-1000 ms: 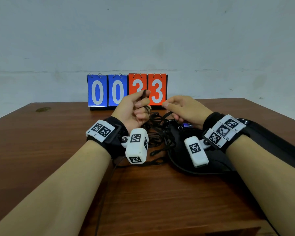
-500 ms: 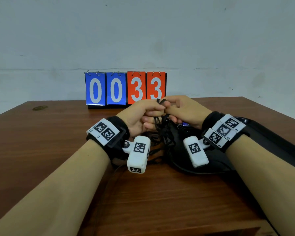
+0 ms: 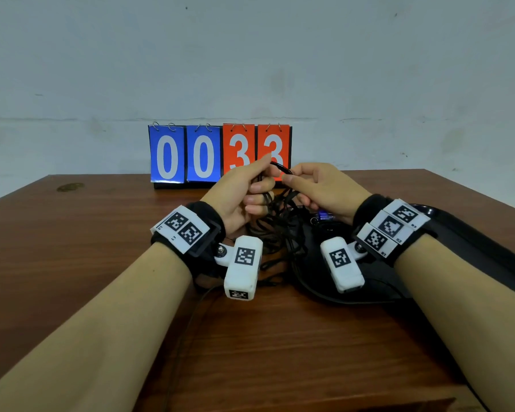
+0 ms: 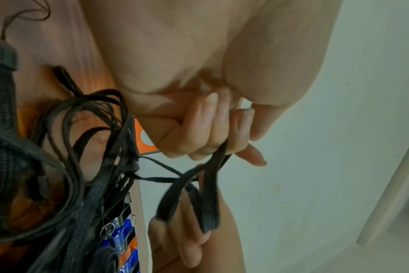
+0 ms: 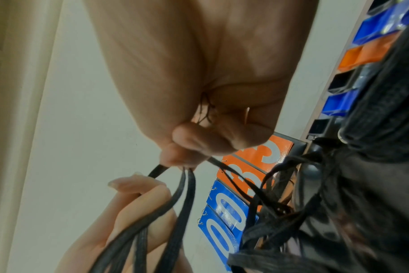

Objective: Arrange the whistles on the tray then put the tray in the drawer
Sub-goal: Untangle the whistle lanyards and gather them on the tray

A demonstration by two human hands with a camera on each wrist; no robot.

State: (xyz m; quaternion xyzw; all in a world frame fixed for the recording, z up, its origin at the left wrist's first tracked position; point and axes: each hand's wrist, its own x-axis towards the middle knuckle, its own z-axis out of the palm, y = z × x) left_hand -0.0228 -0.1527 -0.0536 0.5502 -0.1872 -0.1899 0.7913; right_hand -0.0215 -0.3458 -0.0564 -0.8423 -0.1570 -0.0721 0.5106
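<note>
A tangle of black whistle cords [image 3: 280, 233] lies between my wrists, at the left end of the black tray [image 3: 333, 298]. My left hand [image 3: 250, 188] grips a bunch of these cords in curled fingers. My right hand [image 3: 306, 185] pinches a cord loop [image 3: 281, 168] just beside it, in front of the scoreboard. One blue whistle [image 3: 324, 216] peeks out under the right hand. In the left wrist view the left hand [image 4: 222, 133] holds flat black cord loops [image 4: 208, 184]. The right wrist view shows my right hand [image 5: 187, 147] pinching several cords [image 5: 175, 203], with blue, orange and black whistles [image 5: 374, 49] at its upper right.
A flip scoreboard [image 3: 220, 153] reading 0033 stands at the back of the wooden table [image 3: 72, 263], against a pale wall. The tray stretches away to the right under my right forearm. A thin black cable [image 3: 191, 322] runs toward the table's near edge.
The hands were apart, then met over the cords. Now both are slightly higher, each holding the cord loop drawn up between them.
</note>
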